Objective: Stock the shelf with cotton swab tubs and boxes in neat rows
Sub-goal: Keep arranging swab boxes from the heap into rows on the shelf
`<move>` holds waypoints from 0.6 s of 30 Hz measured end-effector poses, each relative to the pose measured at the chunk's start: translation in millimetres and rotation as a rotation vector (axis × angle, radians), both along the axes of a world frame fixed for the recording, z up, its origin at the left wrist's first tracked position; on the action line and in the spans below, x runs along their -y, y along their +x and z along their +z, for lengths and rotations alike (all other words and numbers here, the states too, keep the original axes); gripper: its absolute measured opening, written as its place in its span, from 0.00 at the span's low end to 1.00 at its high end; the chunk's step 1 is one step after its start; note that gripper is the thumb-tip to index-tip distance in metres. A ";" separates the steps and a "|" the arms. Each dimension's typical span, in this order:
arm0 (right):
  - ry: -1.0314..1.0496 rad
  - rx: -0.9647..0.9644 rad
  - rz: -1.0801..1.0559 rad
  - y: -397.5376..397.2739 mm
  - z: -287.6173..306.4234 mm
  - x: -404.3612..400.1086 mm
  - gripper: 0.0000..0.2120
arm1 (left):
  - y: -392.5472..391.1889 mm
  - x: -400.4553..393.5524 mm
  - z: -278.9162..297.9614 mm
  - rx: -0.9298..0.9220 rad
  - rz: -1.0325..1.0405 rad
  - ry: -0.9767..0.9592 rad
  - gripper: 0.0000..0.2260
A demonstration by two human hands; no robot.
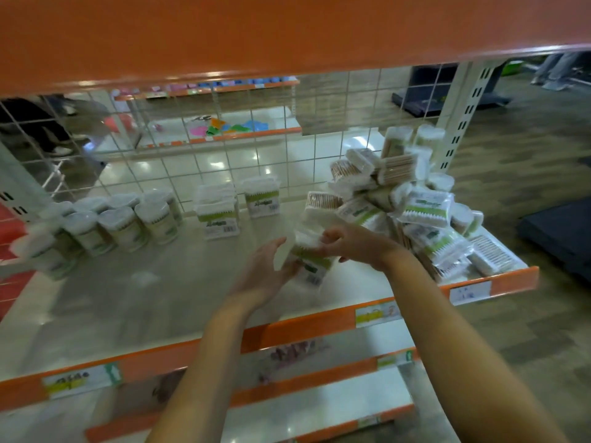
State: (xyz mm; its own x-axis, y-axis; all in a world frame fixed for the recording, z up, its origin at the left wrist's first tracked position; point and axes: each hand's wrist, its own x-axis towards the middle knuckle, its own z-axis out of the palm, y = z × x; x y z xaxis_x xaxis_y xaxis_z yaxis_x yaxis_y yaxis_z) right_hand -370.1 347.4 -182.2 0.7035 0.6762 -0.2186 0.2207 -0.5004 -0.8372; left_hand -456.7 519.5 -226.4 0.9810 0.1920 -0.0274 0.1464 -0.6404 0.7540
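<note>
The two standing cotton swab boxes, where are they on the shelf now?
In the head view, the two standing cotton swab boxes are mid-shelf at the back, before the wire grid, between the round tubs and the pile of packs.

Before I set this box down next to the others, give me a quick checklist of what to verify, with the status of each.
1. Box held securely: ok, right hand grips its top, left hand supports its side.
2. Free space beside the standing boxes: ok, bare shelf in front.
3. Label facing forward: cannot tell, box is blurred.
4. Tubs clear of the path: ok, far left.
5. Pile stable: not ok, packs lie heaped loosely near the shelf edge.
</note>
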 end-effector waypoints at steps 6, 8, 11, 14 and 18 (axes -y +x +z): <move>0.046 -0.021 0.048 -14.6 2.6 -3.0 0.09 | -22.3 2.1 3.9 -0.057 -0.069 -0.324 0.06; 0.090 -0.053 0.014 -18.1 1.3 -4.8 0.12 | -27.7 3.7 4.5 -0.035 -0.050 -0.380 0.06; 0.166 -0.139 -0.029 -23.2 -4.0 -3.3 0.12 | -34.4 5.6 3.5 -0.015 -0.018 -0.489 0.06; 0.188 -0.214 -0.027 -27.6 -16.4 3.7 0.15 | -38.5 4.6 -0.4 0.018 0.099 -0.527 0.05; 0.113 -0.194 0.016 -37.5 -31.1 3.1 0.13 | -40.5 6.4 -3.2 0.099 0.236 -0.654 0.08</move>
State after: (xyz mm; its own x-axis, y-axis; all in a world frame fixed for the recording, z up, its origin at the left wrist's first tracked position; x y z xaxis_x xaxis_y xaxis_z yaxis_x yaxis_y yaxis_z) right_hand -407.6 344.3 -213.3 0.6443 0.7151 -0.2712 0.0574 -0.3988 -0.9152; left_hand -497.2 513.1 -229.6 0.9191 0.3743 -0.1229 0.1365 -0.0100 0.9906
